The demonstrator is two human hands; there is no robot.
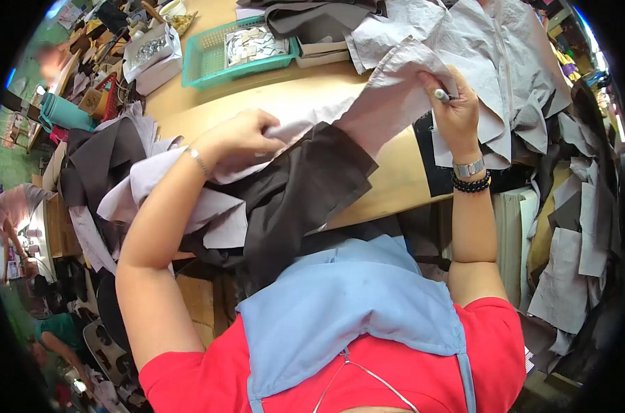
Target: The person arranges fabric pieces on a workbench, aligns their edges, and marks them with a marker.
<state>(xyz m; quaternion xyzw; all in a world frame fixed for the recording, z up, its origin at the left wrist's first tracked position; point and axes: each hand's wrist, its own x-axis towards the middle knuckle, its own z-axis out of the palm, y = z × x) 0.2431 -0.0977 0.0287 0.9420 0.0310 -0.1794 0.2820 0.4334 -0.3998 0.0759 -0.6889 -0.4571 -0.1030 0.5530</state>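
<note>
My left hand is closed on the near part of a pale lilac-grey fabric piece. With a pen tucked in its fingers, my right hand pinches the same piece near its far end, so the cloth stretches between both hands above the table. Joined or lying against it, a dark brown fabric piece hangs over the table's near edge toward my lap. More pale cloth drapes below my left forearm.
On the table stand a teal basket with white labels and a white box of small shiny parts. Pale garment pieces lie at the back right. A teal tumbler is at left. Other people work farther left.
</note>
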